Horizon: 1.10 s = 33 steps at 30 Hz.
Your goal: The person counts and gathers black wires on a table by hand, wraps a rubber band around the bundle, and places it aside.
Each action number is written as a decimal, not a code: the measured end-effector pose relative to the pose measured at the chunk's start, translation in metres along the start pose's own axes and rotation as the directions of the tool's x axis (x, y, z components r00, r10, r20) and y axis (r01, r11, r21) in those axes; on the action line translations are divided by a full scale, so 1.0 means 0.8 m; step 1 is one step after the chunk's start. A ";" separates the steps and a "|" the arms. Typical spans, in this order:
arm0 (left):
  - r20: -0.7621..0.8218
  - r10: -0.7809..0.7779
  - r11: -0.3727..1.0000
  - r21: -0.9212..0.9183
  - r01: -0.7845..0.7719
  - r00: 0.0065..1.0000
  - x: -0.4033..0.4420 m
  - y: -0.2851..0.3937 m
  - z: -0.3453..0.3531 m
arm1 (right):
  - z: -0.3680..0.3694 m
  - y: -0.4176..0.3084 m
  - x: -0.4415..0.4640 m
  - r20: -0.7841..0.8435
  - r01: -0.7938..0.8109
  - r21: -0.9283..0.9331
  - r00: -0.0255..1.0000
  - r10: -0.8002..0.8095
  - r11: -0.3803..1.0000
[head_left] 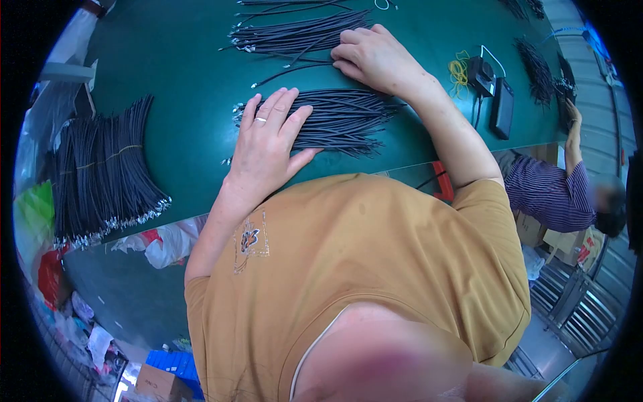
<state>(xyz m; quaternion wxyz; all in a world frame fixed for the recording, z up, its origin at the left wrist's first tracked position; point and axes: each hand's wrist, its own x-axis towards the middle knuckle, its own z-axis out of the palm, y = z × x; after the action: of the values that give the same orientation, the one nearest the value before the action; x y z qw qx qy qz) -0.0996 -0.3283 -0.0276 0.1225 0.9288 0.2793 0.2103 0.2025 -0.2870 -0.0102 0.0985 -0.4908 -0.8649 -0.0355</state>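
My left hand (264,137), with a ring on one finger, lies flat with spread fingers over the left end of a pile of black cables (348,120). Silvery metal tips show at that pile's left end. Farther up the table, my right hand (368,57) has its fingers curled down at the right end of a second cable pile (295,33). A single black cable (288,72) runs from under those fingertips to a metal tip on the left. The fingertips themselves are partly hidden.
A large banded cable bundle (104,167) lies at the left on the green table (191,60). To the right are yellow string (458,72), a black adapter (481,75) and a black power bank (502,108). Another person (552,187) in a striped top works at the far right, near more cables (534,70).
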 end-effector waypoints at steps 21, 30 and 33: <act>0.032 -0.043 0.999 0.032 0.042 0.999 -0.003 0.002 0.001 | -0.005 0.022 0.008 -0.007 0.006 0.033 1.000 -0.006 0.999; 0.032 -0.044 0.999 0.017 0.043 0.999 -0.004 0.002 0.000 | 0.001 0.027 0.022 -0.027 -0.019 -0.195 1.000 0.014 0.981; 0.036 -0.041 0.999 0.018 0.041 0.999 -0.004 0.001 0.000 | -0.004 0.012 0.028 -0.070 -0.001 -0.100 0.998 -0.006 0.995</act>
<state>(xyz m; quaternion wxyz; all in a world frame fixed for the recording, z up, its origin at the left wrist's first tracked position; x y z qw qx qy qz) -0.1017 -0.3313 -0.0284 0.1240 0.9275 0.2978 0.1887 0.1997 -0.2639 -0.0025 0.1040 -0.4927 -0.8586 -0.0960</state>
